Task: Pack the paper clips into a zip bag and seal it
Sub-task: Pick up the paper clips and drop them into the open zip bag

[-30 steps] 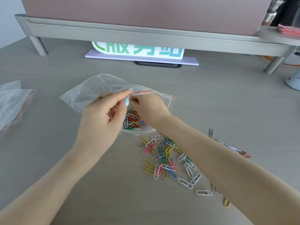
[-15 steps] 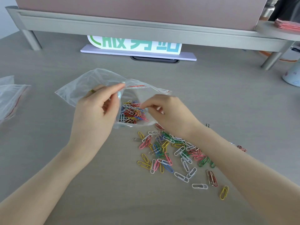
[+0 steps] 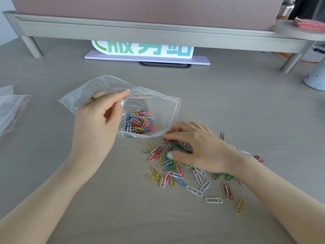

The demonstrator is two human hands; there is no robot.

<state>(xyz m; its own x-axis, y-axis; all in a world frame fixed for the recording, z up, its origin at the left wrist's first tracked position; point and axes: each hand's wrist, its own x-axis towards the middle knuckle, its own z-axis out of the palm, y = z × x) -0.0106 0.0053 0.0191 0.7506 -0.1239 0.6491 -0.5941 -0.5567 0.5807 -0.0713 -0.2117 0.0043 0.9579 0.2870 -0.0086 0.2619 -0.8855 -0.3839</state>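
A clear zip bag (image 3: 158,106) with a red seal line lies on the grey table, its mouth held open toward me. My left hand (image 3: 98,124) pinches the bag's upper lip between thumb and fingers. Inside the bag lies a heap of coloured paper clips (image 3: 139,123). Several loose paper clips (image 3: 168,168) are scattered on the table in front of the bag. My right hand (image 3: 195,148) rests palm down over this pile, fingers curled around some clips just below the bag's lower edge.
More clear zip bags (image 3: 10,111) lie at the left edge. A grey monitor riser (image 3: 140,30) spans the back, with a lettered sign (image 3: 142,50) under it. A pale cup (image 3: 315,80) stands at the right. Stray clips (image 3: 240,206) lie near my right forearm.
My right hand has come out of the bag and moved down and right onto the loose clips. My left hand still holds the bag's lip, and the mouth now gapes wider.
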